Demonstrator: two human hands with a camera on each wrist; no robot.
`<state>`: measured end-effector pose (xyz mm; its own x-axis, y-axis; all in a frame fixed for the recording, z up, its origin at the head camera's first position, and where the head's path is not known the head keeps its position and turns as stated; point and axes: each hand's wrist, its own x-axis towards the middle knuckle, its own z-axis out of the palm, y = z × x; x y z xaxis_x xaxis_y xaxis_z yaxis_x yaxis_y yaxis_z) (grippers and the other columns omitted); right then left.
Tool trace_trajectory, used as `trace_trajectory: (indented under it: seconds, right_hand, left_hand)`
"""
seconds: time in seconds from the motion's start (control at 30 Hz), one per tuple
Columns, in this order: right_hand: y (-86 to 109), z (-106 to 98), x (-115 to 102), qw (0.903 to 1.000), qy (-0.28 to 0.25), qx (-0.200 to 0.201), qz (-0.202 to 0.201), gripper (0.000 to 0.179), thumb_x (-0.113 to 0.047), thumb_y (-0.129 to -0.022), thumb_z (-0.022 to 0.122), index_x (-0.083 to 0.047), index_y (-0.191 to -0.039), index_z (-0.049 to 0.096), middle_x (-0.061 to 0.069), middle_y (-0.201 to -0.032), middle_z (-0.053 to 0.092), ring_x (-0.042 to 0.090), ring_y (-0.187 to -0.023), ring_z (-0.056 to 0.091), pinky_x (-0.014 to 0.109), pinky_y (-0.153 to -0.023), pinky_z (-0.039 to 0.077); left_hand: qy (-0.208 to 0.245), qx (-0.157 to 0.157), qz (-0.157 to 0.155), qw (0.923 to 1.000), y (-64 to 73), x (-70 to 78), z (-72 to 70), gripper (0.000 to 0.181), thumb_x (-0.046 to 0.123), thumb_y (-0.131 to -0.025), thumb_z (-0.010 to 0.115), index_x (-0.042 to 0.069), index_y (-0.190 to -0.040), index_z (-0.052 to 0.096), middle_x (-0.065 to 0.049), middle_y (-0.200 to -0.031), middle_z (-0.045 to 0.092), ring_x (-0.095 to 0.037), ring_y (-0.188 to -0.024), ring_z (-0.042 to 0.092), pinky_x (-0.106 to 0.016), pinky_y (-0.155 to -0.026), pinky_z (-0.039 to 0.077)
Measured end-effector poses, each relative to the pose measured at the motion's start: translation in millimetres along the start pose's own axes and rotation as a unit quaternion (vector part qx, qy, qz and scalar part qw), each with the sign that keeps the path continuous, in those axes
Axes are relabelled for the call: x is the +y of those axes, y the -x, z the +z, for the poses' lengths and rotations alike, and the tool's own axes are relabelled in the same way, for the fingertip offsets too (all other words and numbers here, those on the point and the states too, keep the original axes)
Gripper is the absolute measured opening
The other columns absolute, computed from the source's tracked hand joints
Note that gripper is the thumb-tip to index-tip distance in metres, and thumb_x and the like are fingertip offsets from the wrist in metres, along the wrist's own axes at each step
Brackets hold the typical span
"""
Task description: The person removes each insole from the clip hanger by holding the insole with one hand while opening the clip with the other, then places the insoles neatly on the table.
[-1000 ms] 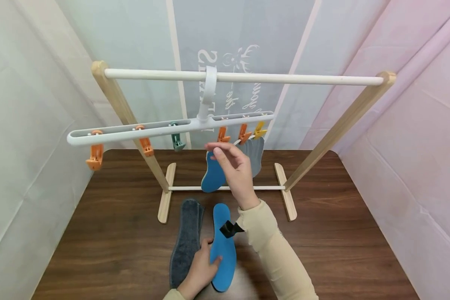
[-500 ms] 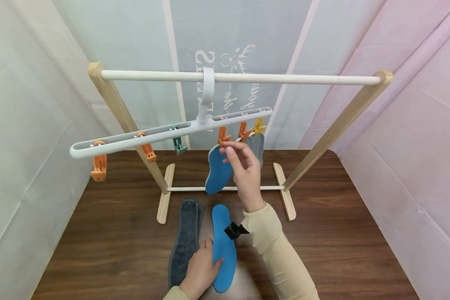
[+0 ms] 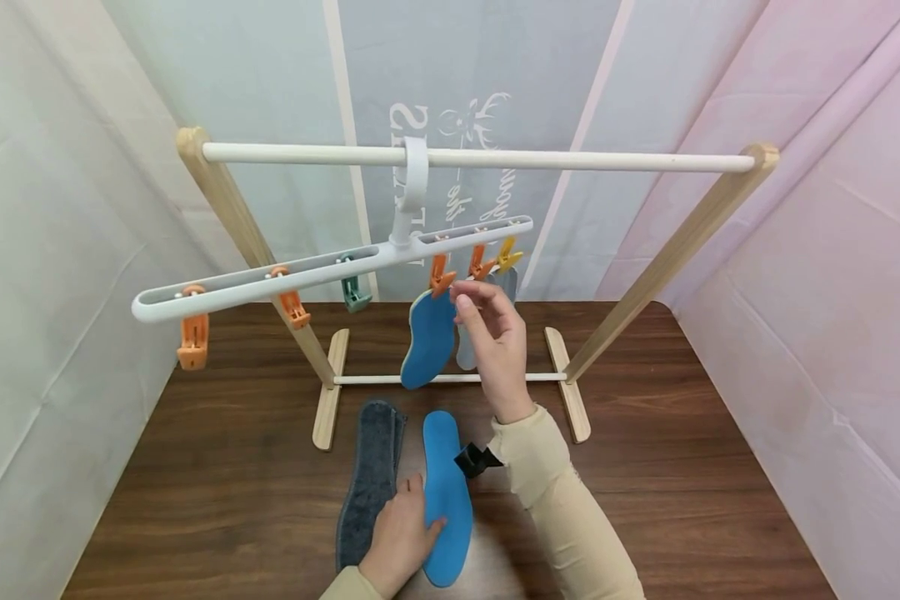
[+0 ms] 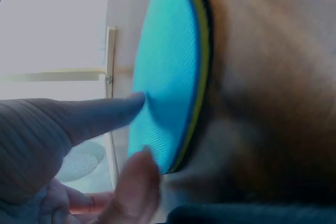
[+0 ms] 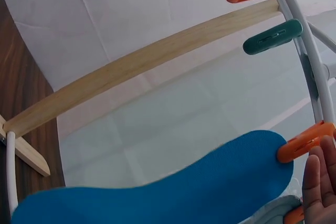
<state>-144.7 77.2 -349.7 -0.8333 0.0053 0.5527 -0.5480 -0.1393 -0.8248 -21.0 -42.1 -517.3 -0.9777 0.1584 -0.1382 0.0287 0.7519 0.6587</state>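
Note:
A blue insole (image 3: 429,340) hangs from an orange clip (image 3: 441,277) on the white clip hanger (image 3: 270,283). My right hand (image 3: 499,354) is just right of that clip, thumb and fingers loosely bent with nothing between them. The right wrist view shows its fingers (image 5: 328,169) right beside the orange clip. Below, my left hand (image 3: 401,533) holds a second blue insole (image 3: 444,475) at its left edge, thumb on top. In the left wrist view this insole (image 4: 168,51) shows a yellow and dark layered edge. Dark grey fuzzy insoles (image 3: 371,483) lie beside it.
The hanger hooks over the white rod (image 3: 570,160) of a wooden rack (image 3: 675,258). Grey insoles (image 3: 467,348) hang behind the right hand from an orange and a yellow clip (image 3: 507,257). On the hanger's left half are two orange clips and a green clip (image 3: 354,287).
My right hand has moved right, off the orange clip. The hanging blue insole swung right, then back left, and the hanger turned slightly. My left hand has hardly moved.

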Motion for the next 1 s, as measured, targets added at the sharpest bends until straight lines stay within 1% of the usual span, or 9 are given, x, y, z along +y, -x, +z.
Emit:
trace_trajectory:
  seconds: [0.13,0.2,0.27,0.43,0.57,0.7,0.8,0.9,1.0]
  right_hand:
    - [-1.1,-2,-1,0.9999,0.009,-0.005,-0.006,0.030,-0.013,-0.097,0.056,0.005,-0.121,0.055,0.002,-0.119,0.059,0.022,-0.117,0.055,0.038,-0.097,0.046]
    - [-2.2,-3,-2,0.9998,0.019,-0.006,-0.007,0.031,-0.010,-0.097,0.056,0.007,-0.123,0.053,0.004,-0.121,0.058,0.021,-0.118,0.053,0.039,-0.100,0.044]
    - [-3.5,-4,-2,0.9995,0.032,-0.006,-0.004,0.033,-0.007,-0.096,0.056,0.007,-0.125,0.051,0.006,-0.123,0.057,0.021,-0.119,0.052,0.039,-0.099,0.044]
    - [-6.1,-5,-3,0.9988,0.044,-0.021,0.009,0.038,-0.004,-0.095,0.056,0.004,-0.132,0.048,0.014,-0.134,0.052,0.022,-0.125,0.049,0.038,-0.101,0.042]
    - [-9.0,-6,-2,0.9978,0.051,-0.041,0.012,0.044,-0.003,-0.095,0.055,-0.001,-0.138,0.046,0.016,-0.141,0.047,0.023,-0.131,0.045,0.038,-0.106,0.040]
    - [-12.3,-5,-1,0.9965,0.057,-0.057,0.019,0.049,-0.006,-0.096,0.056,-0.006,-0.143,0.042,0.012,-0.146,0.043,0.019,-0.134,0.042,0.036,-0.111,0.036]
    - [-14.7,-4,0,0.9956,0.058,-0.066,0.030,0.051,-0.008,-0.096,0.056,-0.008,-0.145,0.040,0.008,-0.147,0.042,0.017,-0.135,0.041,0.034,-0.112,0.034]
    - [-17.5,-4,0,0.9944,0.060,-0.073,0.045,0.052,-0.009,-0.097,0.056,-0.011,-0.146,0.040,0.005,-0.148,0.042,0.016,-0.135,0.041,0.032,-0.113,0.033]
    - [-21.0,-2,-2,0.9933,0.059,-0.083,0.055,0.052,-0.010,-0.097,0.056,-0.011,-0.146,0.039,0.005,-0.149,0.042,0.017,-0.136,0.040,0.030,-0.114,0.032]
  left_hand:
    - [-0.003,0.038,0.026,0.9990,-4.1,1.4,-7.2,0.046,0.025,-0.077,0.080,-0.001,-0.103,0.053,-0.011,-0.088,0.053,-0.019,-0.059,0.055,-0.029,-0.046,0.042]
    - [-0.007,0.070,0.033,0.9970,-8.4,2.5,-13.4,0.038,0.028,-0.081,0.077,0.003,-0.098,0.054,-0.006,-0.082,0.049,-0.012,-0.055,0.049,-0.026,-0.044,0.035]
    - [-0.012,0.109,0.034,0.9933,-13.8,2.9,-21.7,0.031,0.028,-0.084,0.074,0.006,-0.097,0.056,-0.003,-0.082,0.049,-0.010,-0.055,0.047,-0.024,-0.044,0.034]
    - [-0.008,0.205,0.037,0.9780,-26.4,0.2,-44.8,0.026,0.024,-0.087,0.070,0.006,-0.102,0.059,-0.008,-0.089,0.055,-0.018,-0.063,0.055,-0.030,-0.047,0.041]
    - [0.017,0.254,0.047,0.9658,-36.0,-1.8,-61.8,0.033,0.023,-0.088,0.069,0.003,-0.111,0.058,-0.013,-0.099,0.056,-0.025,-0.076,0.059,-0.037,-0.056,0.048]
    - [0.054,0.285,0.078,0.9539,-45.3,-4.6,-76.5,0.038,0.019,-0.089,0.069,-0.001,-0.118,0.055,-0.018,-0.108,0.054,-0.029,-0.085,0.057,-0.041,-0.066,0.049]
    - [0.080,0.291,0.101,0.9481,-50.3,-6.9,-83.8,0.043,0.016,-0.089,0.069,-0.003,-0.123,0.052,-0.020,-0.112,0.053,-0.033,-0.093,0.056,-0.044,-0.074,0.049]
    - [0.091,0.282,0.114,0.9483,-53.0,-8.2,-87.2,0.050,0.016,-0.088,0.071,-0.004,-0.127,0.049,-0.023,-0.118,0.051,-0.037,-0.102,0.054,-0.047,-0.082,0.049]
    - [0.092,0.277,0.123,0.9487,-54.6,-9.1,-88.3,0.054,0.017,-0.087,0.071,-0.005,-0.130,0.047,-0.025,-0.122,0.049,-0.038,-0.107,0.053,-0.049,-0.085,0.048]
